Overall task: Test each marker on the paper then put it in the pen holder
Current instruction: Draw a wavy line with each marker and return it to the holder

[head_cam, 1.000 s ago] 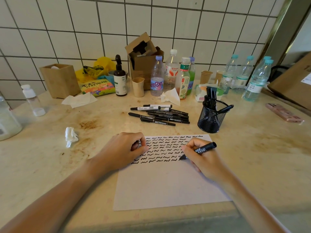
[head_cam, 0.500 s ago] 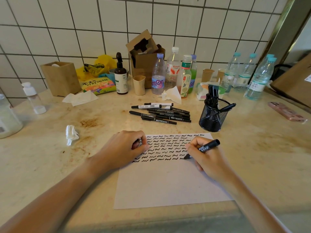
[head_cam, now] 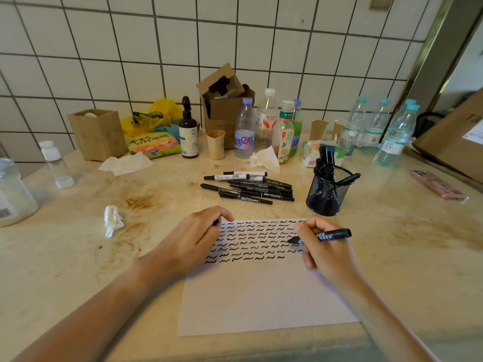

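Head view: right hand (head_cam: pixel 324 253) pinches the uncapped marker (head_cam: pixel 329 235) over the paper (head_cam: pixel 261 296), left hand (head_cam: pixel 192 239) beside it curls round what looks like its cap; a hasty recap could smear ink.

Both hands' fingers (head_cam: pixel 304 227) curled

Head camera looks forward and down, close over the countertop (head_cam: pixel 392 257).

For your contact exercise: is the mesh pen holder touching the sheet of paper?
Apart. The head view shows bare countertop between the pen holder and the paper.
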